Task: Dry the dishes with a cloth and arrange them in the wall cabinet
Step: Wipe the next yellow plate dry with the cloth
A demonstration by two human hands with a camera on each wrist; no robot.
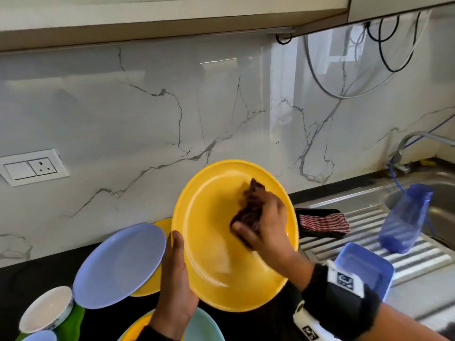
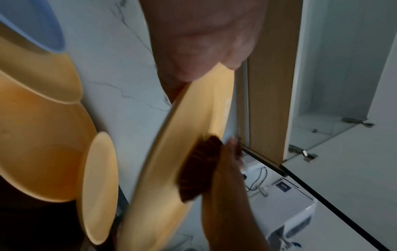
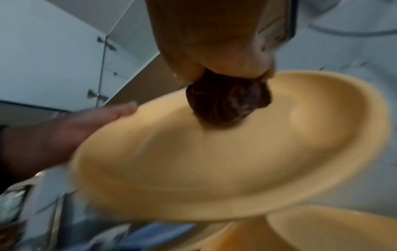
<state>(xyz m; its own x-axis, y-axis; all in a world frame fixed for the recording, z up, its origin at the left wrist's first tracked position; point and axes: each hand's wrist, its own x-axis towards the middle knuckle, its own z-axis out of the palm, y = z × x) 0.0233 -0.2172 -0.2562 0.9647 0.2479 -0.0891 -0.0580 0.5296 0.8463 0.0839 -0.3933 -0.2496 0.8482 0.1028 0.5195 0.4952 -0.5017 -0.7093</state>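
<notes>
The left hand [image 1: 176,283] grips the tilted yellow plate [image 1: 216,262] by its left rim above the counter [image 1: 22,281], face toward the right hand [image 1: 264,223], which presses a bunched dark cloth [image 1: 248,207] on it.

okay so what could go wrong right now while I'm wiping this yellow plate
The round yellow plastic plate is held tilted by your left hand at one rim only, so pressure from the dark red cloth in your right hand might twist it loose. It could then drop onto the lavender plate below.

yellow plate [image 1: 221,254], dark maroon cloth [image 1: 248,210], lavender plate [image 1: 118,264]
</notes>
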